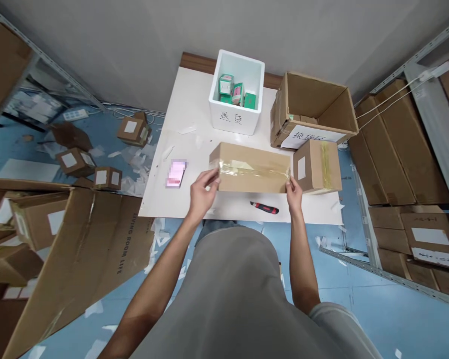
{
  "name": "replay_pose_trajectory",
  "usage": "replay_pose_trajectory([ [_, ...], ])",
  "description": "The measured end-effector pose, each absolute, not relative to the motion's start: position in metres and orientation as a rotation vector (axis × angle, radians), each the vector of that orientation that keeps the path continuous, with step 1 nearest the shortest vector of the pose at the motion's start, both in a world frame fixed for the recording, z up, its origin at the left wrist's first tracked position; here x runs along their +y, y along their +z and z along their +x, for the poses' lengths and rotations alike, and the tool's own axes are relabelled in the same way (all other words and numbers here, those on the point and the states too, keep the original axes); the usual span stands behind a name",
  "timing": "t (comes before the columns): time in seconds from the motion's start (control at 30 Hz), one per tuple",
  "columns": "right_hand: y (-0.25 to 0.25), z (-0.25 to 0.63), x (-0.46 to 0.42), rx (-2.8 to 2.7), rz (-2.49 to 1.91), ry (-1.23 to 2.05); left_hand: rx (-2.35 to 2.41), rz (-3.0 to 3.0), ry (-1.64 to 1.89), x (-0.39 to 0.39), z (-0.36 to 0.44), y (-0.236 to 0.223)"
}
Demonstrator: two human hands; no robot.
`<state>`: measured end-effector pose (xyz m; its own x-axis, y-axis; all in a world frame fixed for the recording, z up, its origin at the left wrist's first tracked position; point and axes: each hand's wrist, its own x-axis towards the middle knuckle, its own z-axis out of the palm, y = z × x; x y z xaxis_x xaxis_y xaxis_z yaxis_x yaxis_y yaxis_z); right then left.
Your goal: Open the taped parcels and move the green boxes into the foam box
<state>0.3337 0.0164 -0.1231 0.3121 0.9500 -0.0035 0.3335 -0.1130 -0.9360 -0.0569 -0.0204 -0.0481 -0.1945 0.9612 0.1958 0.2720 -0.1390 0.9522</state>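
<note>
A long brown cardboard box [251, 168], sealed lengthwise with clear tape, lies on the white table [179, 204] in front of me. My left hand [203, 188] grips its left end, fingers curled on the tape edge. My right hand [294, 192] holds the right end, thumb and fingers pressed against the corner. A red and black utility knife [265, 208] rests on the table just below the box, between my hands.
A smaller taped box [317, 166] touches the long box's right end. Behind stand a white foam bin [238, 92] holding green packs and an open carton [314, 109]. A pink item [175, 173] lies to the left. Cartons and paper scraps litter the blue floor; shelves hold boxes at right.
</note>
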Motion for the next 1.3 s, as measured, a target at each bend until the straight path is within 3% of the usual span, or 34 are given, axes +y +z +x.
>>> replay_pose_trajectory([
  [0.2,-0.139,0.383,-0.006,-1.002,-1.726,0.817,1.410,1.818,1.271,-0.040,0.009,-0.002],
  [0.53,-0.137,0.370,-0.023,-1.022,-1.783,0.745,1.381,1.832,1.254,-0.049,0.002,0.001],
  [0.93,-0.087,0.242,0.010,-1.363,-1.745,0.717,1.754,1.347,1.197,-0.037,-0.126,-0.090],
  [1.3,-0.019,0.095,-0.011,-1.646,-1.534,0.619,2.029,1.213,1.214,-0.028,-0.241,-0.118],
])
